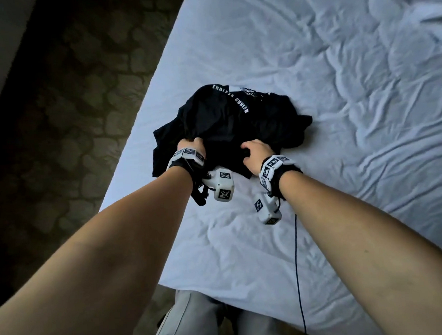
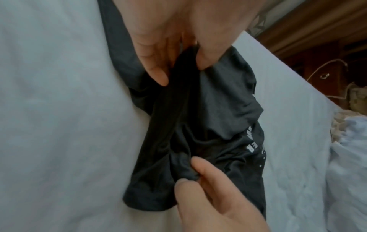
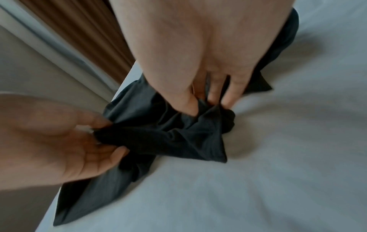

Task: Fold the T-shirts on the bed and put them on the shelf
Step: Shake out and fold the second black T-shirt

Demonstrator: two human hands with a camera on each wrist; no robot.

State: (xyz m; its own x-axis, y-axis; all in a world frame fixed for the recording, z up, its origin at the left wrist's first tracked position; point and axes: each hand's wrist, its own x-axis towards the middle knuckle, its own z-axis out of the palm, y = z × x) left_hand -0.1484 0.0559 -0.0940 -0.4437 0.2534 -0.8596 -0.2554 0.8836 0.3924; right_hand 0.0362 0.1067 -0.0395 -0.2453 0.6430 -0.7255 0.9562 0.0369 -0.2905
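Observation:
A black T-shirt [image 1: 227, 121] with white "ENDLESS SUMMER" lettering lies crumpled on the white bed sheet [image 1: 324, 59], close to the bed's left edge. My left hand [image 1: 191, 143] grips a bunch of its near-left fabric. In the left wrist view the left hand [image 2: 183, 70] pinches a dark fold of the T-shirt [image 2: 218, 102] between thumb and fingers. My right hand [image 1: 252, 153] holds the near edge a little to the right. The right wrist view shows the right hand [image 3: 208, 105] with fingertips curled into the T-shirt [image 3: 178, 138]. The garment is bunched, and its sleeves and collar are hard to make out.
Dark patterned floor [image 1: 71, 111] runs along the bed's left side. My legs in grey trousers [image 1: 197, 322] stand at the near corner. A thin black cable [image 1: 298, 265] hangs from the right wrist. Rumpled white bedding [image 2: 353, 141] and wooden furniture [image 2: 317, 47] lie beyond the T-shirt.

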